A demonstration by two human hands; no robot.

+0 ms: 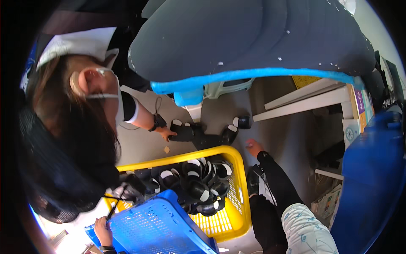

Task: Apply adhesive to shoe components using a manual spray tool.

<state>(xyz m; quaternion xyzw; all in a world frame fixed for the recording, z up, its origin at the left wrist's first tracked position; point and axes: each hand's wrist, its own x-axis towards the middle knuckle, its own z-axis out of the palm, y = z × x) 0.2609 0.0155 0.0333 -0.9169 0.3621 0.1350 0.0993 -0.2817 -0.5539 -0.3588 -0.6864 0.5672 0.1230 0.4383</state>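
Note:
My left hand (103,232) is closed on the rim of a blue perforated plastic basket (154,230), which tilts over the near side of a yellow basket (237,163). Inside the yellow basket lie several black, rounded, shoe-like pieces (196,189) with white patches; their exact kind is unclear. My right hand (254,148) hangs over the floor past the yellow basket's right corner, its fingers blurred. Nearest to it are two loose black pieces, one at the far side (243,122) and one beside dark cloth-like material (230,134).
A co-worker leans in from the left; their hand (165,133) touches the dark material on the floor. A large dark chair seat (253,38) with a blue edge overhangs the far side. White table legs (302,103) and a blue object (372,182) stand at the right.

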